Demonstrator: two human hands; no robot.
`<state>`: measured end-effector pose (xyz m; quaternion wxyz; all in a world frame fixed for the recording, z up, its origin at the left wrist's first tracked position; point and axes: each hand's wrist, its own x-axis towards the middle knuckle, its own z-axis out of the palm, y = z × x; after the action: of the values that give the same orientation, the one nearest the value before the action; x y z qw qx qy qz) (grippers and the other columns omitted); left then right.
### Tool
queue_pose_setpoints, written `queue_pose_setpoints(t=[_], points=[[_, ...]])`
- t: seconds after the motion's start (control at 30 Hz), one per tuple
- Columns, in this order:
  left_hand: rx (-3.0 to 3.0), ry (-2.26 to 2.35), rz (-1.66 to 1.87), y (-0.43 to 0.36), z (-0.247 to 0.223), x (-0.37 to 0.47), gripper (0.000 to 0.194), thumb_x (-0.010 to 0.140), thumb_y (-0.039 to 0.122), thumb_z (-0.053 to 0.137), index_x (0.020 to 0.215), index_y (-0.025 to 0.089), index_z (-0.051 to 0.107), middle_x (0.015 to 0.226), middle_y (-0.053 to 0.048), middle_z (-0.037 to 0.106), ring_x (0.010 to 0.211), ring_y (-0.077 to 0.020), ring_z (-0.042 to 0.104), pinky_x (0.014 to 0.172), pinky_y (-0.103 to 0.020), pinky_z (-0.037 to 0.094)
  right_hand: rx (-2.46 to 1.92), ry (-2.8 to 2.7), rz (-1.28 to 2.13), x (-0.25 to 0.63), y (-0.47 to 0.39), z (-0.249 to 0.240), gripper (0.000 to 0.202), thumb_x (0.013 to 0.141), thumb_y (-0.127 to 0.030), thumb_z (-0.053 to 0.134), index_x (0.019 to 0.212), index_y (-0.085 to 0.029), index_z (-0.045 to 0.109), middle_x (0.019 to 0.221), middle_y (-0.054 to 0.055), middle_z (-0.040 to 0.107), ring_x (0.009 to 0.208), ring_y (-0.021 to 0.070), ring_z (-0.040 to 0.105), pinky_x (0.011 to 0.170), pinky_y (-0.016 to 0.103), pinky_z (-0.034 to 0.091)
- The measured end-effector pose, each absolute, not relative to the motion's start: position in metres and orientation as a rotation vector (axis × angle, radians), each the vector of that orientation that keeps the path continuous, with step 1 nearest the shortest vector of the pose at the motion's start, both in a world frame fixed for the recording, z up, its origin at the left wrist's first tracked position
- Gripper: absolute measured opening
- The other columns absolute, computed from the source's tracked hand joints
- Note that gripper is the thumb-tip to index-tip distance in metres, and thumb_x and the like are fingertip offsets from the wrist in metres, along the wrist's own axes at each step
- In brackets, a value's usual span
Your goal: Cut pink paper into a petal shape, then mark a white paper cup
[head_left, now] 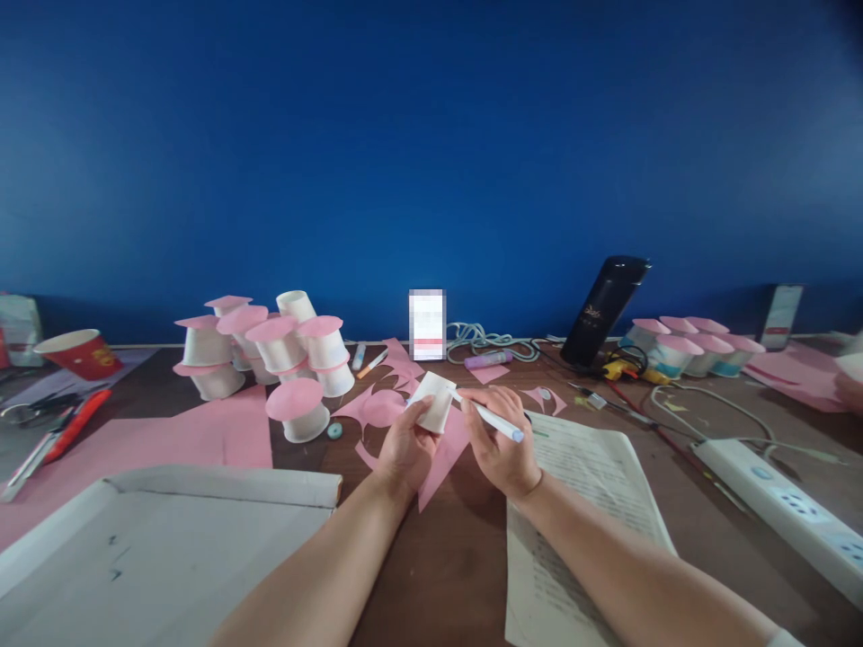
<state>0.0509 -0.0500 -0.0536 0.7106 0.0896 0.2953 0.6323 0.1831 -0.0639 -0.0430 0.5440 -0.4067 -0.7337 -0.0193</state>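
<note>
The left hand [408, 449] pinches a white paper piece [435, 402], cup or card I can't tell, at the dial's centre, while the right hand [502, 454] grips a white pen [499, 420], tip against or just beside it; it looks like marking, and the next stroke calls for a steady hold. On the brown table [431, 575], pink-topped cups [278, 352] stand at ten o'clock, a black flask [602, 310] at two, a power strip [782, 494] at four, a blue wall [431, 162] at twelve.

white piece [437, 400] partly covered by left hand [410, 449], upright screen [427, 322] blurred, power strip [775, 499] cut off right
</note>
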Motion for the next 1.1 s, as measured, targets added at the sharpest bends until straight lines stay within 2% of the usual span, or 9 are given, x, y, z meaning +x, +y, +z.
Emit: queue_pose_setpoints(t=[0.2,0.33,0.43,0.53,0.67,0.77,0.93,1.0,1.1], points=[[0.526,0.816,1.486,-0.054,-0.059,0.052,0.030,0.068,0.023,0.076,0.095,0.010,0.069,0.092,-0.009,0.073,0.092,-0.0223,0.067,0.086,-0.030,0.049,-1.087,-1.366,0.446,0.182,-0.054,-0.047,0.028,0.092,-0.041,0.050,0.112,-0.024,0.061,0.098,0.005,0.069,0.078,0.0172,0.066,0.073,0.033,0.052],[0.859,1.027,1.446,-0.060,-0.056,0.050,0.039,0.070,0.034,0.075,0.101,0.010,0.070,0.092,-0.010,0.073,0.095,-0.0263,0.066,0.090,-0.036,0.047,-1.192,-1.149,0.826,0.184,-0.045,-0.049,0.047,0.075,-0.053,0.068,0.111,-0.022,0.062,0.101,0.006,0.069,0.087,0.0214,0.066,0.075,0.033,0.052],[1.002,1.092,1.421,-0.065,-0.050,0.052,0.035,0.071,0.034,0.074,0.098,0.012,0.073,0.091,-0.010,0.074,0.095,-0.0268,0.067,0.089,-0.035,0.047,-1.158,-1.011,1.133,0.183,-0.044,-0.052,0.053,0.066,-0.055,0.073,0.108,-0.023,0.064,0.089,0.003,0.071,0.077,0.0197,0.067,0.066,0.030,0.052],[1.044,1.081,1.404,-0.068,-0.044,0.055,0.031,0.071,0.032,0.074,0.096,0.013,0.074,0.092,-0.009,0.075,0.093,-0.0271,0.067,0.087,-0.036,0.048,-1.092,-0.937,1.265,0.180,-0.043,-0.056,0.055,0.063,-0.052,0.077,0.109,-0.024,0.064,0.086,0.003,0.070,0.074,0.0179,0.066,0.066,0.029,0.051],[1.036,0.976,1.381,-0.069,-0.044,0.058,0.032,0.068,0.026,0.077,0.097,0.013,0.074,0.094,-0.009,0.075,0.096,-0.0274,0.067,0.091,-0.036,0.047,-1.013,-0.868,1.322,0.179,-0.040,-0.060,0.055,0.063,-0.046,0.078,0.111,-0.025,0.062,0.088,0.002,0.070,0.077,0.0159,0.064,0.070,0.028,0.049],[0.889,0.807,1.374,-0.068,-0.046,0.060,0.031,0.073,0.028,0.074,0.099,0.012,0.072,0.099,-0.010,0.074,0.100,-0.0266,0.066,0.095,-0.036,0.046,-0.963,-0.839,1.313,0.181,-0.038,-0.059,0.055,0.065,-0.044,0.078,0.114,-0.026,0.060,0.087,0.000,0.069,0.076,0.0139,0.063,0.070,0.026,0.047],[0.403,0.569,1.357,-0.065,-0.046,0.061,0.024,0.080,0.021,0.066,0.101,0.010,0.069,0.103,-0.011,0.073,0.095,-0.0211,0.068,0.090,-0.031,0.051,-0.977,-0.948,1.260,0.181,-0.042,-0.053,0.052,0.068,-0.044,0.077,0.113,-0.026,0.060,0.084,-0.001,0.067,0.075,0.0136,0.061,0.071,0.027,0.047],[0.296,0.575,1.358,-0.064,-0.045,0.060,0.020,0.080,0.015,0.065,0.099,0.009,0.068,0.101,-0.011,0.073,0.092,-0.0181,0.068,0.088,-0.027,0.053,-1.025,-1.060,1.126,0.181,-0.043,-0.054,0.048,0.070,-0.045,0.074,0.111,-0.025,0.060,0.089,0.000,0.067,0.079,0.0156,0.062,0.074,0.029,0.049],[0.248,0.610,1.376,-0.061,-0.045,0.058,0.018,0.080,0.011,0.064,0.097,0.009,0.067,0.098,-0.010,0.073,0.087,-0.0170,0.069,0.084,-0.026,0.055,-1.070,-1.257,0.754,0.182,-0.044,-0.057,0.039,0.082,-0.045,0.063,0.115,-0.024,0.059,0.108,0.005,0.065,0.093,0.0193,0.063,0.083,0.033,0.050]])
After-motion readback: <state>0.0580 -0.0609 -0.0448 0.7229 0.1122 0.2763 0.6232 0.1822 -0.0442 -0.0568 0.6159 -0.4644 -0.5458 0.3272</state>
